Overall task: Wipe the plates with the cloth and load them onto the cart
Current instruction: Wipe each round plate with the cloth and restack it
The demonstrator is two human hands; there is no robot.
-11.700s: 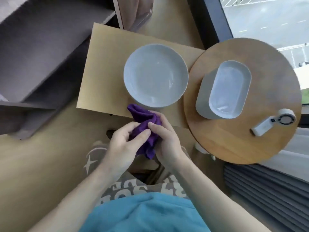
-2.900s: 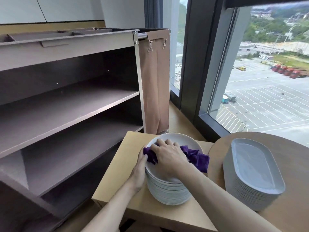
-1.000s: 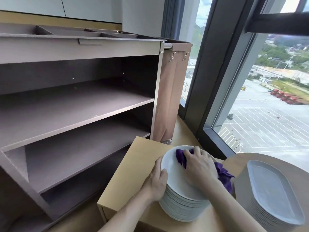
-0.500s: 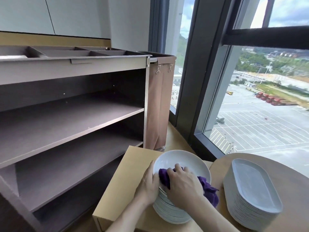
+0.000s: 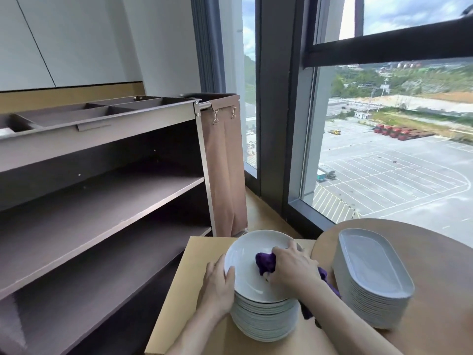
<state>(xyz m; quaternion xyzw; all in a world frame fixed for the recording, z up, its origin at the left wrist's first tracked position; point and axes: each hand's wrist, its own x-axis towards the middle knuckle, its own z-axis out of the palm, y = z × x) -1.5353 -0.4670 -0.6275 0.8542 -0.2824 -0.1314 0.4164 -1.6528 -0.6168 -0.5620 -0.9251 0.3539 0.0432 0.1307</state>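
Head camera view: the right-hand grip (image 5: pixel 291 267) is closed on a bunched purple cloth (image 5: pixel 265 262) and presses it into the hollow of the top round white plate (image 5: pixel 245 260). That plate lies on a tall stack of round white plates (image 5: pixel 263 319) standing on the pale wooden square bench (image 5: pixel 194 278). The left-hand grip (image 5: pixel 218 280) clasps the plate's near-left rim, thumb on top and fingers down the side, to steady it. A second stack of long oval white plates (image 5: pixel 371 278) waits on the round wooden bench (image 5: pixel 448 278) just to the right. No plate can be seen on the shelves of the dark brown cart (image 5: pixel 102 201) at left, so I judge the job barely begun. This first plate is mid-wipe, and both stacks remain to be wiped and loaded.
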